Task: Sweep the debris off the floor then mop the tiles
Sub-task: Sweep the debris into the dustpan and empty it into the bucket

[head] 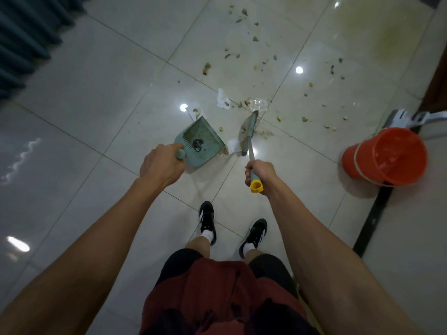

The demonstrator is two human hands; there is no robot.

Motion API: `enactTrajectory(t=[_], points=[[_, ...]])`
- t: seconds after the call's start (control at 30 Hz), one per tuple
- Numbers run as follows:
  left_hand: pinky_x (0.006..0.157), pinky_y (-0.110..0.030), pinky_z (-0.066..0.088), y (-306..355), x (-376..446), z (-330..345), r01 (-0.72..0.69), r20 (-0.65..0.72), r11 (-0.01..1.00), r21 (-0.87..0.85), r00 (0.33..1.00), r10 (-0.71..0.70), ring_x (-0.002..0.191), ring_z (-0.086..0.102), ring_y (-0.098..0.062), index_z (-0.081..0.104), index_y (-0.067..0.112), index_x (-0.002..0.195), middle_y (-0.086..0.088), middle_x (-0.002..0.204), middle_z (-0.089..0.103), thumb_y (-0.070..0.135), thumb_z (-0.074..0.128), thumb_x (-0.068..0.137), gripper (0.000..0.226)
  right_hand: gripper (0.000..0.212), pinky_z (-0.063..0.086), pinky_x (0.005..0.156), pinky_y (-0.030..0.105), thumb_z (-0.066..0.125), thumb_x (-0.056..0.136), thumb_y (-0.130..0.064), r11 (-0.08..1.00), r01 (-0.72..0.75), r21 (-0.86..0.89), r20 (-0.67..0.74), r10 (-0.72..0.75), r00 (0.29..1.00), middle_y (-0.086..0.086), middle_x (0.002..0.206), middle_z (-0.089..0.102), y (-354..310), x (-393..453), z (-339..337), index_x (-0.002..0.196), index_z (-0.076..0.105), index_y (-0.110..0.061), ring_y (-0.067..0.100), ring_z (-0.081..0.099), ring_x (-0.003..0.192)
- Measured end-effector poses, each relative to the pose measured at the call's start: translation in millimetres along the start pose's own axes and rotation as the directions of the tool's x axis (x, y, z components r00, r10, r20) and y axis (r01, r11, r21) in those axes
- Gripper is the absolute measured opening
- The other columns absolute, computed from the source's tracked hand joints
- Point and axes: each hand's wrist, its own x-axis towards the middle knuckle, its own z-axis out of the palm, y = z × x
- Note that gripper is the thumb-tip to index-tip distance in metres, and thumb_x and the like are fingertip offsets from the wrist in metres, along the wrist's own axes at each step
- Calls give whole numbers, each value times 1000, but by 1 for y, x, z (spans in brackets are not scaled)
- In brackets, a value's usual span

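Note:
My left hand (161, 165) grips the handle of a green dustpan (200, 141) that rests on the glossy tiles, its mouth turned toward the right. My right hand (260, 175) holds a broom by its yellow-capped handle; the green broom head (249, 131) touches the floor just right of the pan. A white paper scrap (233, 146) lies between pan and broom. Another paper piece (223, 98) and a clear plastic wrapper (260, 104) lie beyond the broom. Several brown crumbs of debris (256, 39) are scattered across the tiles ahead and to the right.
An orange bucket (384, 155) holding water stands at the right, with a mop head (406, 117) behind it. A dark threshold strip (372, 218) runs along the right. Dark curtains (26, 37) hang at the upper left. My feet (232, 228) stand below the pan.

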Motion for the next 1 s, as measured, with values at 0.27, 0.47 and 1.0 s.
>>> enactTrajectory(t=[0.27, 0.47, 1.0], points=[[56, -30, 45, 41, -47, 16, 172, -94, 984, -45, 980, -176, 67, 60, -29, 63, 29, 95, -3, 78, 63, 25, 55, 89, 11, 10, 40, 44, 28, 54, 83, 4, 976, 97, -193, 119, -75, 990, 13, 56, 52, -8, -8, -38, 73, 55, 0, 21, 46, 42], [50, -25, 39, 68, -98, 33, 312, -156, 940, -141, 930, -332, 60, 56, -22, 64, 33, 91, 4, 71, 59, 20, 54, 83, 18, 8, 41, 42, 26, 54, 83, 4, 923, 182, -340, 268, -90, 959, 14, 60, 51, -15, -11, -76, 77, 56, 0, 20, 46, 42], [53, -26, 38, -13, -217, 67, 618, -125, 666, -418, 687, -715, 65, 58, -26, 63, 29, 83, 3, 74, 60, 25, 57, 80, 8, 12, 38, 43, 26, 51, 88, 5, 699, 258, -667, 475, 133, 870, 14, 64, 49, 5, -46, 44, 77, 55, 3, 20, 46, 46]])
